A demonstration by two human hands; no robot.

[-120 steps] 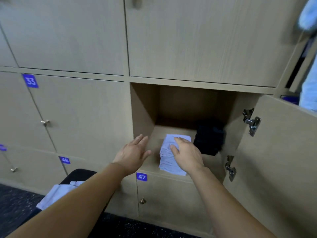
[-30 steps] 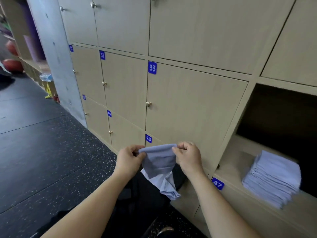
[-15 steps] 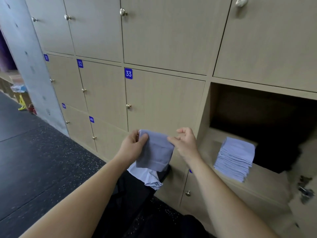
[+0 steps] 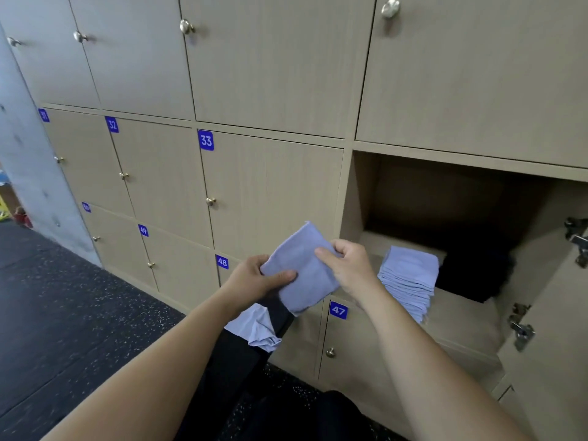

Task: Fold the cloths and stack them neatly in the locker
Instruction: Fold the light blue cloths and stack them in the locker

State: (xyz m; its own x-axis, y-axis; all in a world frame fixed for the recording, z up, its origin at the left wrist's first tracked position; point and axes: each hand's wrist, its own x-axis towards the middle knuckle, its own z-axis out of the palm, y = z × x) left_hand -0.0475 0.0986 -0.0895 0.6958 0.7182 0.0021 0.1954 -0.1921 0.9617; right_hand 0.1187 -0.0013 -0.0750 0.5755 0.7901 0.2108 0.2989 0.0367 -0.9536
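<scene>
Far left: grey concrete pillar [image 4: 28, 186] and dark speckled floor [image 4: 63, 313]. Closed wooden doors follow, numbered 31, 32, 33 above and 49, 48, 47 below.

Centre: the hands are close together, both on one pale blue folded cloth [image 4: 302, 272] held in the air in front of door 48 [image 4: 222, 261].
- The left hand [image 4: 254, 281] clamps its lower left corner, thumb across the front.
- The right hand [image 4: 350, 265] pinches its right edge.
- Below the left wrist, loose pale cloths [image 4: 254, 329] lie crumpled on a dark surface that cannot be identified.

Right: the open locker [image 4: 359, 192] above door 47 holds a neat stack of folded cloths [image 4: 410, 278] at its front. A black item [image 4: 474, 275] sits just beside the stack, further in. The locker door [image 4: 556, 345] stands open at the far right, hinges visible.
</scene>
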